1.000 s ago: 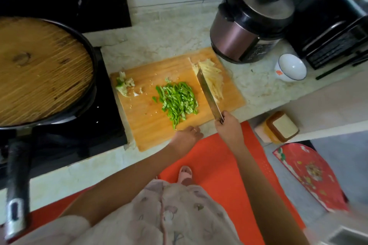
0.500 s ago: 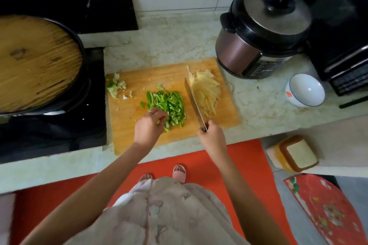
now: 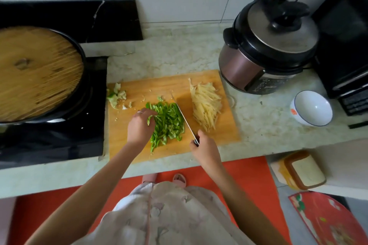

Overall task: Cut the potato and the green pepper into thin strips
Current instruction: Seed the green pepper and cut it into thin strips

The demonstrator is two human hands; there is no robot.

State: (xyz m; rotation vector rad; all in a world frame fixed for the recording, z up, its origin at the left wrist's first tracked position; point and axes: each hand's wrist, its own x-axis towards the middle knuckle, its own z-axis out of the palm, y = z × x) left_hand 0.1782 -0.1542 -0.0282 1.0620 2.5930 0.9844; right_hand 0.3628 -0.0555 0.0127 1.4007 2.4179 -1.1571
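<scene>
A pile of green pepper strips lies in the middle of the wooden cutting board. Pale potato strips are heaped to its right. My left hand rests on the left side of the pepper pile, its fingers curled over some strips. My right hand grips the handle of a knife, whose blade stands on edge along the right side of the pepper pile, between the two heaps. Pepper core scraps sit at the board's far left corner.
A black pan with a wooden lid stands on the dark stove at left. A pressure cooker is behind the board at right, a white bowl beside it, a black oven beyond.
My left hand has come from the board's near edge onto the pepper pile. The knife has shifted left from the potato strips to the pepper's right side.
</scene>
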